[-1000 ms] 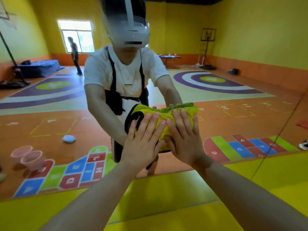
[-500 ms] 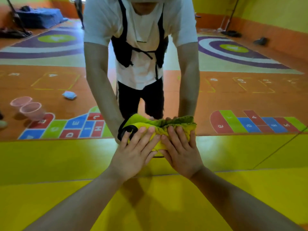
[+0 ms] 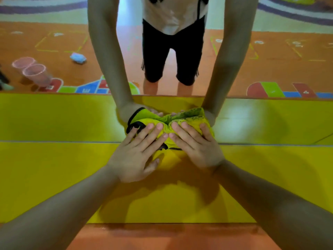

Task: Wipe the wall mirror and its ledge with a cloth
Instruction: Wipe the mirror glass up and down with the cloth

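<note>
Both hands flat, fingers straight and spread: left hand (image 3: 137, 154) and right hand (image 3: 197, 147) side by side, pressing the yellow cloth (image 3: 167, 129) into the seam where mirror (image 3: 270, 60) meets yellow ledge (image 3: 54, 177). Probably two-hand pressure for the bottom edge. Ledge glossy, orange floor (image 3: 171, 237) below. Mirror reflects pink cups (image 3: 34, 73).

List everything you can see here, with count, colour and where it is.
mirror: one, reflective, on the wall ahead
ledge: one, yellow, under the mirror
cloth: one, yellow with black trim, pressed low on the mirror
cups: two, pink, reflected at left
crumpled wad: one, pale blue, reflected on the floor near the cups
floor: orange, below the ledge
left hand: one, flat on the cloth
right hand: one, flat on the cloth
</note>
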`<state>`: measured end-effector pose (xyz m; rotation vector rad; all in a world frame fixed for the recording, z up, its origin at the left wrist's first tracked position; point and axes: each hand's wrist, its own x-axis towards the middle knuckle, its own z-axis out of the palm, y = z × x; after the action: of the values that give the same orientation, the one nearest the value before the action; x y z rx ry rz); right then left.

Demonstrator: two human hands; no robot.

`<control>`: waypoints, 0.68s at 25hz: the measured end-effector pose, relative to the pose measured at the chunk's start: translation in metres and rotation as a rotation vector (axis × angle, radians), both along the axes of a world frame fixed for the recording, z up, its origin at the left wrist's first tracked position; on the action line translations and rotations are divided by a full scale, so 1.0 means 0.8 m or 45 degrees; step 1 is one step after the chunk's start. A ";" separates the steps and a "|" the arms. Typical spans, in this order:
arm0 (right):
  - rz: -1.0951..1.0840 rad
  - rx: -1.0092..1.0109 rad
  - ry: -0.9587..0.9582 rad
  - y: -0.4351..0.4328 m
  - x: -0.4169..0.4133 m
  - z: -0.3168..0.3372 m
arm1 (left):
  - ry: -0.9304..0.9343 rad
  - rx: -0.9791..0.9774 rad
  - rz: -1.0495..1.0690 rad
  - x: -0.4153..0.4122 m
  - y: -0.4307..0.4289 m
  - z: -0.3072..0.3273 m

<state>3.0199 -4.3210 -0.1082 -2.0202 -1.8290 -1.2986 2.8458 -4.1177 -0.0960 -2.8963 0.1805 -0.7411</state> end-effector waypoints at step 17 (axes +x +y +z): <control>-0.035 -0.271 -0.234 -0.102 0.063 0.120 | -0.108 0.239 -0.086 0.058 -0.070 0.062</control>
<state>3.0700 -4.4030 -0.0119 -2.0966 -2.1096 -1.3929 2.8921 -4.1740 -0.0464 -2.6877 0.3217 -0.8094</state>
